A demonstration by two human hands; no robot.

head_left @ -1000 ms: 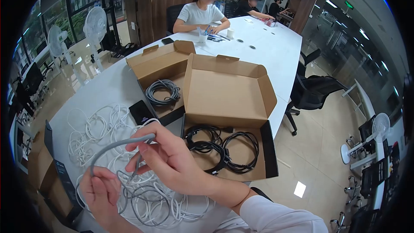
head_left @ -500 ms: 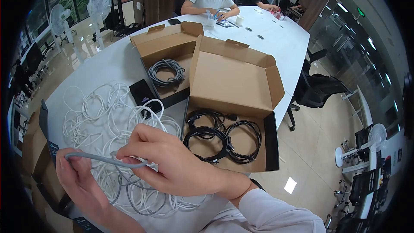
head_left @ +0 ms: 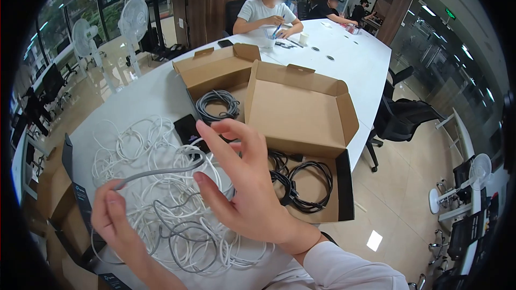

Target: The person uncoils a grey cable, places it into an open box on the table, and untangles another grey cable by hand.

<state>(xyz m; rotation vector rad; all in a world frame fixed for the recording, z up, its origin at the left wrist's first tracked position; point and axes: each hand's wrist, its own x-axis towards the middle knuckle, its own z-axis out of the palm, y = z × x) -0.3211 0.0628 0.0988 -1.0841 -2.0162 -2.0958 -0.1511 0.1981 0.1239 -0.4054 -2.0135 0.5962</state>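
Observation:
A grey cable (head_left: 156,172) rises from my left hand (head_left: 113,217), whose fingers are closed around it. Its upper part bends into a small loop between the thumb and forefinger of my right hand (head_left: 247,182). Those fingers are spread wide, and no grip on the cable shows. More of the grey cable hangs in loose loops over a tangled heap of white cables (head_left: 145,145) on the table. Just beyond my right hand lies a dark phone-like object (head_left: 186,127), partly covered by white cable.
An open cardboard box (head_left: 301,110) holds coiled black cables (head_left: 312,185); another box (head_left: 215,70) holds a coiled grey cable (head_left: 217,104). A further open box (head_left: 59,193) stands at the left. Across the white table (head_left: 357,75) a person (head_left: 267,13) sits handling small items.
My right hand has let go of the grey cable, opened its fingers and moved up and right. My left hand still holds the cable. The whole view has shifted slightly.

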